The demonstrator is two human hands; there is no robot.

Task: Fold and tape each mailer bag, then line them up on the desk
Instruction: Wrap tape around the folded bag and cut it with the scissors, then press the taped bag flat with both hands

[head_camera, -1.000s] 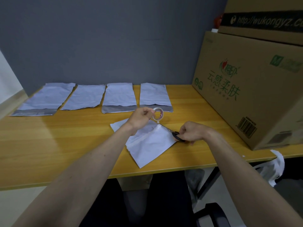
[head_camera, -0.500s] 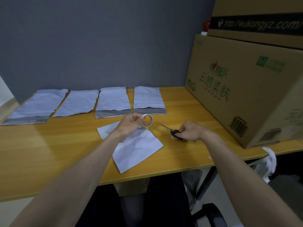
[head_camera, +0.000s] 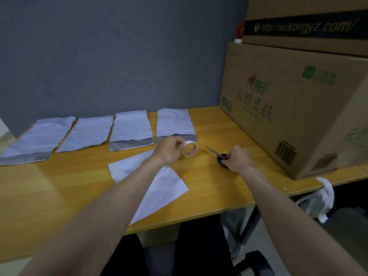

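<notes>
The left hand (head_camera: 169,149) holds a small roll of tape (head_camera: 190,150) pinched at its upper rim, lifted just above the tabletop (head_camera: 209,188) at the middle of the frame, while the right hand (head_camera: 238,159) is curled round the black handles of a pair of scissors (head_camera: 216,154), blades pointing toward the roll. Whether the blades are parted is hard to tell at this size. The step in hand looks like cutting a strip for the loose mailer bag (head_camera: 159,186), which lies skewed under the left forearm, near the front edge. To do it well, I would draw out a short length of tape, keep it taut between roll and thumb, and snip cleanly close to the roll (a slack strip curls back on itself), then square the bag before pressing the strip over its fold. Count: four bags lined up along the back, the rightmost (head_camera: 173,123) just behind the roll, plus the loose one makes five; one roll, one pair of scissors, and two cardboard boxes (head_camera: 298,108) stacked at the right.
</notes>
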